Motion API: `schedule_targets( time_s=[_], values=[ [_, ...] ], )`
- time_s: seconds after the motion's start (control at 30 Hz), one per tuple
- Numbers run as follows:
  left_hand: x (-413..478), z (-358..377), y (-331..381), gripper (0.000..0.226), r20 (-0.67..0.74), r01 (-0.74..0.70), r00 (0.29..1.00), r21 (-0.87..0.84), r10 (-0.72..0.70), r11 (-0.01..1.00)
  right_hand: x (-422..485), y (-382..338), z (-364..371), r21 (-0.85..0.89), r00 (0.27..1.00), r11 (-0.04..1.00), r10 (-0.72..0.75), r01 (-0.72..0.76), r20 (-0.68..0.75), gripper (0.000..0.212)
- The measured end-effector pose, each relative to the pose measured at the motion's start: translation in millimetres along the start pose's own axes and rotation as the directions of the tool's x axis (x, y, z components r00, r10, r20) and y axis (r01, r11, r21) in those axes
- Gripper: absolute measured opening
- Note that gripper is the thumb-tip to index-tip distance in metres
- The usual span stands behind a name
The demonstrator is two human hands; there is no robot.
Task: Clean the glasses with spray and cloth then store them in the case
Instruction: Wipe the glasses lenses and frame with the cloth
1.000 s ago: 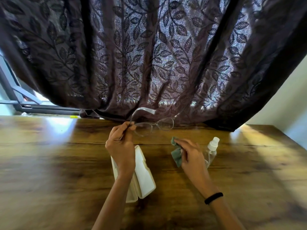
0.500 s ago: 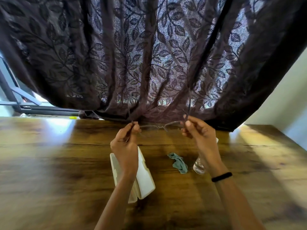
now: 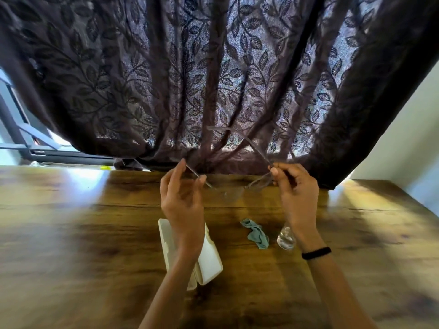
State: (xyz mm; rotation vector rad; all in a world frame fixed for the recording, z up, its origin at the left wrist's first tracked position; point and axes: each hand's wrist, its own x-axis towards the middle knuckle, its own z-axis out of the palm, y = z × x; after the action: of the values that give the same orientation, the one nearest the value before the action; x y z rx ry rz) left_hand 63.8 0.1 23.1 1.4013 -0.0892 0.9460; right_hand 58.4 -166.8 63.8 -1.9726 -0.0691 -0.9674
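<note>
We are holding the thin-framed clear-lensed glasses (image 3: 240, 189) up above the far edge of the brown wooden table (image 3: 71, 233) — our left hand (image 3: 183, 203) is pinching one temple between thumb and fingertips, our right hand (image 3: 297, 186) is pinching the frame at the other hinge. Under our left wrist the white hard case (image 3: 209, 260) is lying open. The crumpled teal cloth (image 3: 256, 233) is lying just beside the clear spray bottle (image 3: 286, 238), both toward the table's middle — a dark leaf-patterned curtain (image 3: 213, 79) is hanging behind.
</note>
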Motion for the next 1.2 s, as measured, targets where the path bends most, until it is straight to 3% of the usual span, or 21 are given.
schedule_targets(
  time_s=[0.1, 0.2, 0.33, 0.53, 0.97, 1.13, 1.2],
  values=[
    [-1, 6, 15, 0.036, 0.027, -0.271, 0.963, 0.064, 0.269, 0.961, -6, -8, 4, -0.112, 0.987, 0.980, -0.161, 0.163, 0.021, 0.009],
    [-3, 11, 25, 0.024, 0.184, -0.435, 0.891, 0.080, 0.416, 0.897, -15, -15, 8, -0.221, 0.950, 0.925, -0.293, 0.310, 0.107, 0.011],
    [-4, 13, 30, 0.030, 0.422, -0.435, 0.836, 0.122, 0.350, 0.892, -26, -21, 12, -0.285, 0.888, 0.844, -0.405, 0.455, 0.219, 0.020],
    [0, 11, 30, 0.033, 0.560, -0.384, 0.778, 0.066, 0.284, 0.921, -25, -25, 10, -0.224, 0.916, 0.891, -0.363, 0.395, 0.172, 0.014],
    [5, 8, 27, 0.020, 0.481, -0.402, 0.826, 0.135, 0.295, 0.906, -32, -24, 13, -0.001, 0.958, 0.973, -0.229, 0.233, 0.174, 0.010],
    [11, 1, 23, 0.018, 0.385, -0.302, 0.893, 0.130, 0.233, 0.944, -32, -24, 8, 0.069, 0.977, 0.979, -0.195, 0.190, 0.081, 0.015],
    [15, -1, 20, 0.018, 0.333, -0.228, 0.925, 0.101, 0.183, 0.969, -31, -21, 6, 0.039, 0.977, 0.986, -0.165, 0.161, 0.134, 0.021]
  ],
)
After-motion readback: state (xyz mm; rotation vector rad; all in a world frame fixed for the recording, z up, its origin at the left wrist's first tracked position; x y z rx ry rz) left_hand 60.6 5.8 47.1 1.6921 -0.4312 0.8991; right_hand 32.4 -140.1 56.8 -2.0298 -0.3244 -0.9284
